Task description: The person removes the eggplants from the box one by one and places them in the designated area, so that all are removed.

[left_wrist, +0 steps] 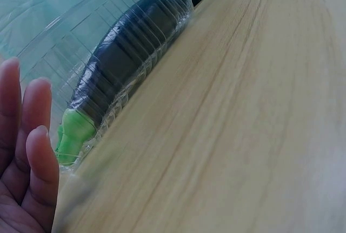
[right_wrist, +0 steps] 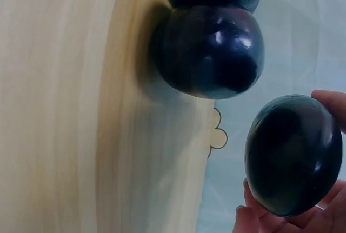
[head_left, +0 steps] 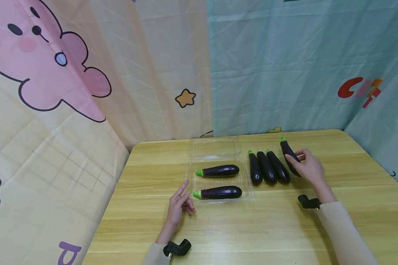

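My right hand (head_left: 309,167) grips a dark eggplant (head_left: 289,154) with a green stem end, to the right of the row. In the right wrist view the rounded end of this eggplant (right_wrist: 293,154) sits between thumb and fingers. Three more eggplants (head_left: 266,167) lie side by side just left of it. A clear plastic clamshell box (head_left: 247,180) lies with its lid folded back; two eggplants (head_left: 219,170) rest crosswise in it, stems to the left. My left hand (head_left: 178,206), fingers loosely extended and holding nothing, is beside the box's near left corner, close to a green stem (left_wrist: 74,130).
Everything stands on a light wooden table (head_left: 146,173). The transparent lid (head_left: 215,147) lies toward the table's back edge. Patterned curtains (head_left: 272,66) hang behind and at both sides. Each wrist wears a black camera mount (head_left: 177,248).
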`<state>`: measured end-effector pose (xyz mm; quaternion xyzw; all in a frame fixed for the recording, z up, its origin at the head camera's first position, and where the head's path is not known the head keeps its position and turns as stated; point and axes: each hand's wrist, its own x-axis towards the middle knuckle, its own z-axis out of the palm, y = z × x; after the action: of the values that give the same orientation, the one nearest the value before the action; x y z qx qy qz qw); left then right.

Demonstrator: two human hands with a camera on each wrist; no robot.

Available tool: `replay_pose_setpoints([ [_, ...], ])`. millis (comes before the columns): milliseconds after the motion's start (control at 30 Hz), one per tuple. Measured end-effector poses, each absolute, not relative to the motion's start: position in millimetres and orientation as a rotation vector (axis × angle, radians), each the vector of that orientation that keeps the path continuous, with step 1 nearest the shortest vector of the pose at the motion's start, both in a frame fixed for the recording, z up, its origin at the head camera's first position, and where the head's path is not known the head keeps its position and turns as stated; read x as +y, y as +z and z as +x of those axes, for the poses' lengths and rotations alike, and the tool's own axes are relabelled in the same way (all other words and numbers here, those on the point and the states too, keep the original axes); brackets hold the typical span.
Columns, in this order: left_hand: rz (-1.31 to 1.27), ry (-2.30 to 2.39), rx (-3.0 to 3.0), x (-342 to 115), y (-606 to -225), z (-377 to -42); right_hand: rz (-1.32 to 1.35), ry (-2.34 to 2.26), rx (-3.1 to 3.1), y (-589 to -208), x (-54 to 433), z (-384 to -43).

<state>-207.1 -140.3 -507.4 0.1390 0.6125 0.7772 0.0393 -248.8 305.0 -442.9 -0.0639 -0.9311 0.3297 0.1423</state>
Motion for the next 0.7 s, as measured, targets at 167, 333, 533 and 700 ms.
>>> replay_pose_setpoints([
  [167,0.384,2.372,1.867,-140.1,-505.2,-206.8,-0.172,0.934,-2.754,-444.8,307.0,-249.9],
  [333,0.388,2.379,1.878,-139.8,-508.5,-207.7,-0.17,0.914,-2.83,-446.6,308.6,-251.0],
  [533,0.423,2.379,1.896,-140.1,-511.6,-208.6,-0.172,0.867,-2.912,-448.5,308.8,-251.7],
  [700,0.433,2.383,1.894,-140.4,-511.6,-208.7,-0.167,0.851,-2.958,-449.5,308.2,-253.1],
])
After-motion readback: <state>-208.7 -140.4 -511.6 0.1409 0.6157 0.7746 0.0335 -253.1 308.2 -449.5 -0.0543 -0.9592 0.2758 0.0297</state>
